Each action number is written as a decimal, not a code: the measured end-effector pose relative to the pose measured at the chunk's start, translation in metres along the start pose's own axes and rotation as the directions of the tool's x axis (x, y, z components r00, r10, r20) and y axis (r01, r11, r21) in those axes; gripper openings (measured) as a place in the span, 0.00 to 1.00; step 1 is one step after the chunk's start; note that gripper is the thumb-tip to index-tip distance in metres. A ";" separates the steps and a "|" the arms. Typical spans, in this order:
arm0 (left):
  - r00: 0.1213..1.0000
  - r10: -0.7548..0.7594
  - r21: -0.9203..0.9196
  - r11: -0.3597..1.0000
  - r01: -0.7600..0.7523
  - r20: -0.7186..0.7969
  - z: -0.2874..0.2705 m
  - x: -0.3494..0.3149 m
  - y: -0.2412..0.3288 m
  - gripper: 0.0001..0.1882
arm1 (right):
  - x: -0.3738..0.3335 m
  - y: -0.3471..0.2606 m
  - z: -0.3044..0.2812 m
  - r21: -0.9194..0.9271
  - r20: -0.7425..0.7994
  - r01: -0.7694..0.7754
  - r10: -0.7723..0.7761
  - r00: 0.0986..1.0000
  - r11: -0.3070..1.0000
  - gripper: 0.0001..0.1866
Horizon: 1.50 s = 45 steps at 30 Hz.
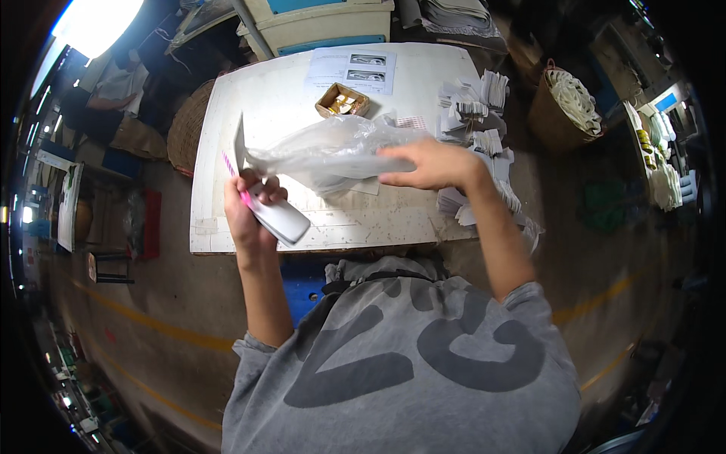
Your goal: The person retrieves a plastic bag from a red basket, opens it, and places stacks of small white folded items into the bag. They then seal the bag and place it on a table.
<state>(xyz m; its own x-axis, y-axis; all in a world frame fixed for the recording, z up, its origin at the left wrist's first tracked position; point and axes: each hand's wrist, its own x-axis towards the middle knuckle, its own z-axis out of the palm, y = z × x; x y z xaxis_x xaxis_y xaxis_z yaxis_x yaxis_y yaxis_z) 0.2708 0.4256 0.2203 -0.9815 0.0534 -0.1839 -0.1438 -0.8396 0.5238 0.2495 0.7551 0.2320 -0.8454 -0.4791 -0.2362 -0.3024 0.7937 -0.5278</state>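
In my left hand (253, 200), over the table's left front part, is a flat white piece with a rounded end (286, 223). My fingers are closed round its middle. A thin white flap (239, 144) and a pink-striped strip stick up past my fist; I cannot tell its exact kind. A crumpled clear plastic bag (333, 147) spreads over the middle of the table, its narrow left end close to my left hand. My right hand (435, 165), slightly blurred, is at the bag's right end with fingers and thumb apart. Whether it touches the plastic is unclear.
Bundles of white flat pieces (484, 144) line the white table's (215, 219) right side. Behind the bag stand a small cardboard box (342, 101) of small items and a printed sheet (325, 64). A full basket (560, 113) is at right, a stool (110, 261) at left.
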 end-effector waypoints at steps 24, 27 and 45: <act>0.948 -0.195 -0.112 0.967 0.229 0.253 -0.007 0.067 0.051 0.17 | 0.011 -0.042 -0.067 0.194 -0.665 0.319 -0.114 0.738 0.928 0.08; 0.939 -0.166 -0.066 0.979 0.194 0.300 0.001 0.062 0.055 0.16 | -0.009 -0.053 -0.064 0.202 -0.615 0.436 -0.233 0.753 0.877 0.06; 0.998 0.033 0.638 0.770 0.005 -0.047 -0.063 -0.047 0.086 0.15 | -0.195 0.122 0.008 0.217 -0.295 -0.570 0.610 0.736 0.793 0.51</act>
<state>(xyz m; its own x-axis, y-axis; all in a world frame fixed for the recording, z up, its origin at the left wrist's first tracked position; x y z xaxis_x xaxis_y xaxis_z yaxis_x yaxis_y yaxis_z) 0.3127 0.3168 0.2218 -0.9787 0.0008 -0.2054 -0.1960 -0.3016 0.9331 0.3806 0.9424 0.2065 -0.9362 0.2421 -0.2548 0.3376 0.8208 -0.4607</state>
